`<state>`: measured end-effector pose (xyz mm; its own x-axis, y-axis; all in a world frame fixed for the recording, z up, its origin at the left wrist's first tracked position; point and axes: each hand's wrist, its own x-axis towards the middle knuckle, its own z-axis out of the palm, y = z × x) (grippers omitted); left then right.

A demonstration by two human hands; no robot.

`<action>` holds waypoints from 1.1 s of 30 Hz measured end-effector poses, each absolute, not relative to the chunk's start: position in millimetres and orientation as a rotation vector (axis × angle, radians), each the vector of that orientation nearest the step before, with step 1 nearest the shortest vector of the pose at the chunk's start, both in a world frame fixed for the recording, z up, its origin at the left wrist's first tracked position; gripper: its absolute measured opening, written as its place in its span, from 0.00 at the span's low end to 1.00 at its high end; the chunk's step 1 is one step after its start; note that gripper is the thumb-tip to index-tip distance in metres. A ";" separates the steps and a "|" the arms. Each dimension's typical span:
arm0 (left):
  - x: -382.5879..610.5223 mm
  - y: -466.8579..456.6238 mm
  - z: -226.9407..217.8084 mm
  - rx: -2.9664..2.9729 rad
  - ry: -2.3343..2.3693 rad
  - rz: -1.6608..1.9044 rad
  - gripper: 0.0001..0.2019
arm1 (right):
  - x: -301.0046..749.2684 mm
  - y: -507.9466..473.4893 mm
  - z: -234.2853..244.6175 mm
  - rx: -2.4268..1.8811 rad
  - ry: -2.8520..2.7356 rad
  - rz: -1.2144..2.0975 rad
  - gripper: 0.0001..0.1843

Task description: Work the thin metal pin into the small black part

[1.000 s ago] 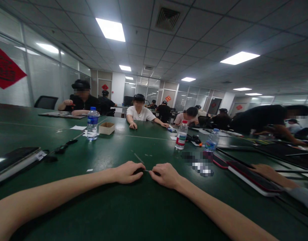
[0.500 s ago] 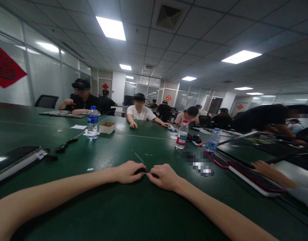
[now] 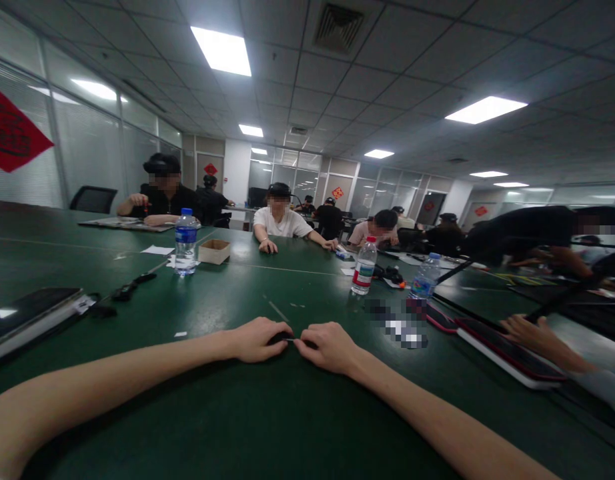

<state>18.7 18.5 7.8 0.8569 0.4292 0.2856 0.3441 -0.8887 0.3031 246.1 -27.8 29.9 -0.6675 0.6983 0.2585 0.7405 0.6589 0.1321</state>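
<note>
My left hand [image 3: 260, 340] and my right hand [image 3: 328, 347] rest low over the green table [image 3: 267, 420], thumbs and fingers pinched towards each other. A thin, pale, small piece [image 3: 289, 340] bridges the narrow gap between the fingertips. Both hands appear closed on its ends; its kind is too small to make out. Just beyond the hands, a pale streak [image 3: 275, 310] marks the tabletop. Left of my left hand lies a little white scrap [image 3: 180, 334].
Water bottles stand at left [image 3: 186, 243] and right [image 3: 364, 267], with a shallow box [image 3: 214, 251] near the left one. A dark-topped case [image 3: 510, 352] lies at right beside another person's hand [image 3: 532, 337]. Across the table sits a person in white [image 3: 282, 221].
My hands stay almost in place, with the pale piece showing slightly more between them. At the right, a dark bar near the other person's hand has swung up.
</note>
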 end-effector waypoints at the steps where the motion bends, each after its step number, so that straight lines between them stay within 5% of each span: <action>1: 18.5 18.6 7.6 2.788 0.591 0.516 0.16 | 246.3 -27.7 30.0 -1.188 -2.684 -0.340 0.20; 33: 17.5 17.6 7.2 2.800 0.656 0.494 0.16 | 254.2 -22.2 29.2 -1.257 -2.667 -0.298 0.23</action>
